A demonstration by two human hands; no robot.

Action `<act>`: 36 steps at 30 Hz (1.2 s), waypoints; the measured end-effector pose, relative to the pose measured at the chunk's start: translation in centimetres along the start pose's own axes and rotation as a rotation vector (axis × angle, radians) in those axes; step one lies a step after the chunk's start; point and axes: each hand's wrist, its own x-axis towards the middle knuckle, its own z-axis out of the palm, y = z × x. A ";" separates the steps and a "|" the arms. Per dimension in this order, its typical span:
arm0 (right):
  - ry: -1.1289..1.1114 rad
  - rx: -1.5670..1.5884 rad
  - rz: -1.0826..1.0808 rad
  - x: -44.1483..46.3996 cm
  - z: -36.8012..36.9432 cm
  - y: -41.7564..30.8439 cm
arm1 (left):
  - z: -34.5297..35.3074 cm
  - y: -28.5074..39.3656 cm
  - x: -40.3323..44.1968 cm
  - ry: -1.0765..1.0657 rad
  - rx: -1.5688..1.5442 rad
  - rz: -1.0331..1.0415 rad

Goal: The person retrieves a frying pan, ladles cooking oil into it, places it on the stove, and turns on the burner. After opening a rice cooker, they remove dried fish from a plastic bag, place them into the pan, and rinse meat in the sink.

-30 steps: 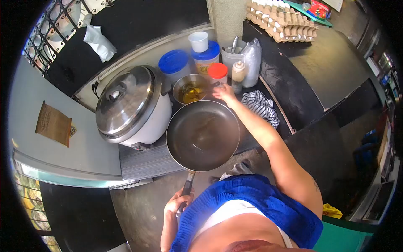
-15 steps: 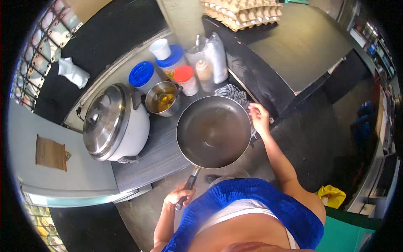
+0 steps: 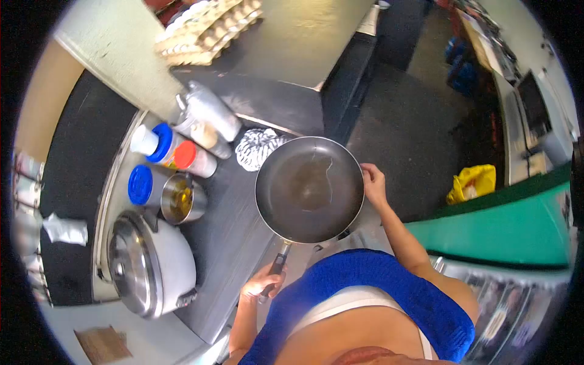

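A dark non-stick frying pan (image 3: 309,194) hangs level in front of my body, with a wet sheen and a thin light streak across its inside. My left hand (image 3: 263,282) is wrapped round its black handle (image 3: 278,266). On the far right side, my right hand (image 3: 374,182) has its curled fingers against the rim, gripping it. A striped black-and-white cloth (image 3: 258,149) lies on the counter just beyond the pan's left edge.
On the counter (image 3: 228,243) stand a rice cooker (image 3: 170,261), a steel pot with yellow liquid (image 3: 182,199), lidded tubs (image 3: 140,184) and a sauce bottle (image 3: 207,134). Egg trays (image 3: 210,33) are stacked at the back. A yellow bag (image 3: 474,182) sits at right.
My view and body have turned right, the pan coming along, so the counter items shift left and down in view. My right fingers have come onto the pan's rim.
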 end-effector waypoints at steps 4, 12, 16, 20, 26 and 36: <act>0.213 -0.196 0.001 -5.2 -3.6 1.3 | -1.3 0.3 1.2 -0.114 0.038 -0.083; 0.366 -0.200 0.421 -14.7 -11.2 9.5 | 0.1 3.8 6.8 -0.256 0.093 -0.298; 0.291 -0.110 0.626 -16.5 -12.4 9.3 | 1.1 5.2 11.6 -0.296 0.117 -0.339; 0.293 0.027 0.854 -14.3 -13.3 10.9 | 4.0 8.2 17.0 -0.304 0.119 -0.336; 0.347 0.202 0.876 -6.4 -15.1 19.3 | 6.4 12.2 27.6 -0.388 0.130 -0.315; -0.131 -0.928 0.451 6.9 -20.1 33.3 | 15.0 22.0 46.4 -0.441 0.158 -0.169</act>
